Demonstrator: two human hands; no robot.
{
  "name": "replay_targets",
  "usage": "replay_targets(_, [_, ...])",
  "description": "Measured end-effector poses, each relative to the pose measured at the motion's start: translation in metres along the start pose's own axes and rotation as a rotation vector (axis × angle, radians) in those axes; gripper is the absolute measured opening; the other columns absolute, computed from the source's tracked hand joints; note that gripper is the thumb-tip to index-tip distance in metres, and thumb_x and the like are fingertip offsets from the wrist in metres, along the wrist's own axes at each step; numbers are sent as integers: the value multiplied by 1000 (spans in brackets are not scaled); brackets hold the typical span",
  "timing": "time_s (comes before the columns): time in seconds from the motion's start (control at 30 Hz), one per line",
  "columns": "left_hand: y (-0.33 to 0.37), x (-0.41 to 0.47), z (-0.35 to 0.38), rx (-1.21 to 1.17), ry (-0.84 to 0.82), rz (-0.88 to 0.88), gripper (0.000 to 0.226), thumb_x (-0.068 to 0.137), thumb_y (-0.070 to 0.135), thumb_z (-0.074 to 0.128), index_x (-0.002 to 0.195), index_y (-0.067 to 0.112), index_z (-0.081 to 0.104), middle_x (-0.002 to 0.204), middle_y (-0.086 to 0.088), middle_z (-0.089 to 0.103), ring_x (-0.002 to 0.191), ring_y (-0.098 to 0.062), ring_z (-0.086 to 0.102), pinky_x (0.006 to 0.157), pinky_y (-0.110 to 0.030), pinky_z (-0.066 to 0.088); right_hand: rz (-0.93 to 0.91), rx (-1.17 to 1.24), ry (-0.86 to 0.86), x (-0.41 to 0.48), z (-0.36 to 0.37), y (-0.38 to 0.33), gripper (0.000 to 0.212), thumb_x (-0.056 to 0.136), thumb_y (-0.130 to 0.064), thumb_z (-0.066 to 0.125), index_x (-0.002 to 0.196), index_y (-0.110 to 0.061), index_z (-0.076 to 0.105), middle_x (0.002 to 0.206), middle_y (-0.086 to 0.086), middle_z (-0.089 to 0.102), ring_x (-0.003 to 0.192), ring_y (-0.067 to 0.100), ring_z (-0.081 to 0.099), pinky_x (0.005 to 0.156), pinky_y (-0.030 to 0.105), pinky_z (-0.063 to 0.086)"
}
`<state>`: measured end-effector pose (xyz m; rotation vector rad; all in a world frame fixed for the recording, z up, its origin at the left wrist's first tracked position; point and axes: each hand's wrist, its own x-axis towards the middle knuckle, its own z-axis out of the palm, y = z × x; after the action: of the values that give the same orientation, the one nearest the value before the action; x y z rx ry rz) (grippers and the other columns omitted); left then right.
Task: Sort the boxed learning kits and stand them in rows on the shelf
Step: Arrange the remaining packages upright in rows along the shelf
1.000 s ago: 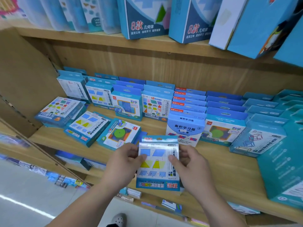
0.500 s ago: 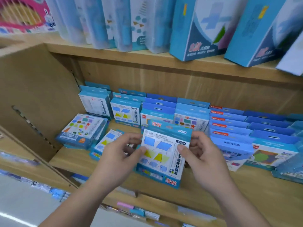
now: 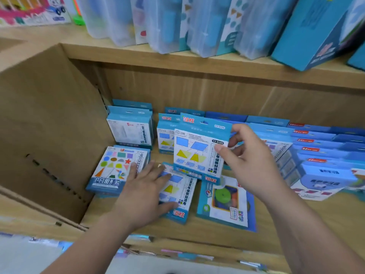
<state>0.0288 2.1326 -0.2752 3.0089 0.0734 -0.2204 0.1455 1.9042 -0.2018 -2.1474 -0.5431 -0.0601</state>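
My right hand (image 3: 249,161) grips a blue and white kit box (image 3: 195,149) with yellow and blue shapes by its right edge. It holds the box upright just in front of a standing row of the same kind (image 3: 165,133). My left hand (image 3: 146,188) lies with spread fingers on a matching box (image 3: 178,192) that lies flat on the wooden shelf (image 3: 217,232). A flat box of coloured shapes (image 3: 116,169) lies to the left. Another flat box with a green disc (image 3: 225,202) lies to the right.
More blue boxes stand in rows at the back left (image 3: 131,127) and right (image 3: 324,151). The shelf's side wall (image 3: 49,135) closes the left. An upper shelf board (image 3: 197,64) carries clear cases and tall blue boxes overhead.
My left hand has let go of the held box and dropped onto the flat box below. My right hand has carried the box up and back toward the standing row. The view has moved closer.
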Motion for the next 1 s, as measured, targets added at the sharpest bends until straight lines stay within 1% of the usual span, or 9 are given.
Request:
replay_targets(0.13, [-5, -13, 1, 12, 31, 68, 94, 72, 88, 28, 148, 33, 40, 160, 9, 28, 153, -17, 1, 120, -52, -9, -10, -61, -5, 19, 26, -11, 26, 90, -38, 69, 104, -40, 48, 87, -7, 59, 74, 17, 65, 69, 43, 52])
replay_targets(0.27, [-15, -24, 5, 19, 53, 115, 85, 67, 89, 40, 124, 32, 66, 135, 6, 61, 142, -26, 39, 117, -55, 7, -30, -188, -29, 35, 46, -18, 32, 86, -41, 73, 107, -28, 53, 83, -9, 63, 77, 20, 65, 71, 42, 52])
replay_targets(0.33, [-22, -27, 7, 33, 74, 115, 83, 65, 89, 41, 118, 33, 69, 128, 8, 65, 137, -28, 47, 116, -59, 15, -20, -260, -54, 41, 52, -20, 34, 84, -42, 76, 107, -28, 55, 83, -12, 65, 80, 18, 62, 72, 39, 51])
replay_targets(0.43, [-30, -32, 2, -12, 21, 102, 90, 62, 92, 39, 127, 33, 64, 137, 9, 59, 143, -24, 37, 114, -65, 19, 0, -313, -87, 46, 59, -18, 37, 82, -43, 78, 109, -29, 57, 85, -13, 67, 84, 16, 63, 73, 39, 52])
replay_targets(0.57, [-36, -33, -7, -32, -46, 103, 100, 63, 92, 43, 147, 39, 39, 158, 13, 30, 152, -14, 1, 119, -56, -8, -19, -457, -34, 49, 67, -14, 39, 79, -46, 78, 108, -27, 59, 95, -10, 69, 91, 21, 65, 73, 39, 54])
replay_targets(0.63, [-36, -31, -12, -24, -78, 111, 107, 62, 91, 47, 152, 38, 27, 161, 14, 19, 152, -13, -10, 119, -55, -13, -36, -525, 10, 48, 69, -12, 44, 77, -48, 79, 111, -25, 63, 105, -5, 63, 93, 25, 65, 73, 38, 54])
replay_targets(0.77, [-40, -26, -16, 21, -162, 125, 122, 59, 90, 57, 156, 36, 6, 164, 15, 2, 149, -14, -22, 117, -56, -17, -1, -583, 58, 46, 69, -12, 61, 75, -51, 80, 125, -27, 53, 115, -2, 59, 96, 27, 66, 71, 37, 51])
replay_targets(0.9, [-40, -19, -18, 53, -203, 153, 129, 59, 87, 60, 157, 32, -4, 165, 15, -4, 147, -15, -29, 113, -58, -23, -24, -487, 108, 31, 68, -14, 54, 77, -46, 80, 117, -28, 49, 103, -9, 56, 87, 19, 62, 64, 32, 42])
replay_targets(1.0, [-37, -15, -19, 68, -180, 180, 131, 57, 88, 61, 157, 29, 1, 163, 13, 4, 149, -18, -22, 115, -59, -20, -61, -434, 85, 6, 68, -2, 43, 81, -51, 75, 111, -27, 57, 90, -12, 53, 79, 12, 55, 62, 30, 41])
